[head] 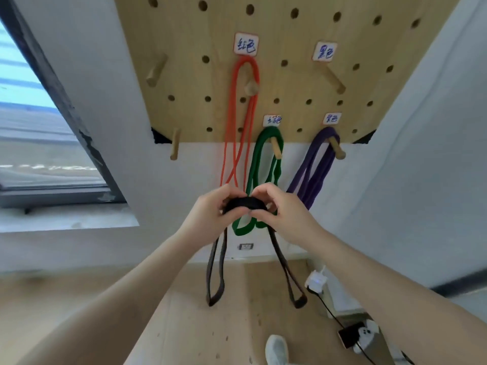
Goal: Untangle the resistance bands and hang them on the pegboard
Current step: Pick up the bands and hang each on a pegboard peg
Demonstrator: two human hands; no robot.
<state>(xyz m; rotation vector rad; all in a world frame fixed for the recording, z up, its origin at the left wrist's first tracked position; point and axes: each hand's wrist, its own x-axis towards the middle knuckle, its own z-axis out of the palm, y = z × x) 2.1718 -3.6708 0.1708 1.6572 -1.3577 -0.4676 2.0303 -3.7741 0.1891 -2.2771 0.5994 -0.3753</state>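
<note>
Head view shows both hands raised in front of the pegboard (184,75), close together and almost touching. The left hand (210,214) and right hand (279,212) each pinch the bunched middle of the black band (243,203) between curled fingers and thumb. Two loops of this band hang straight down, one below each hand, with their ends well above the floor.

The free peg (334,79) under the upper right label lies up and to the right of the hands, farther from the person. The right hand is the nearer one to it. The peg's long axis points out from the board toward the person, so the band's loop would probably need opening and sliding on from the near end.

The red band (237,122), green band (263,164) and purple band (313,164) already hang from their pegs. The green band dangles directly behind the hands, and the purple band hangs just right of the right hand, below the target peg. Either could be caught during the lift. Two more bare pegs stand at left.
</note>
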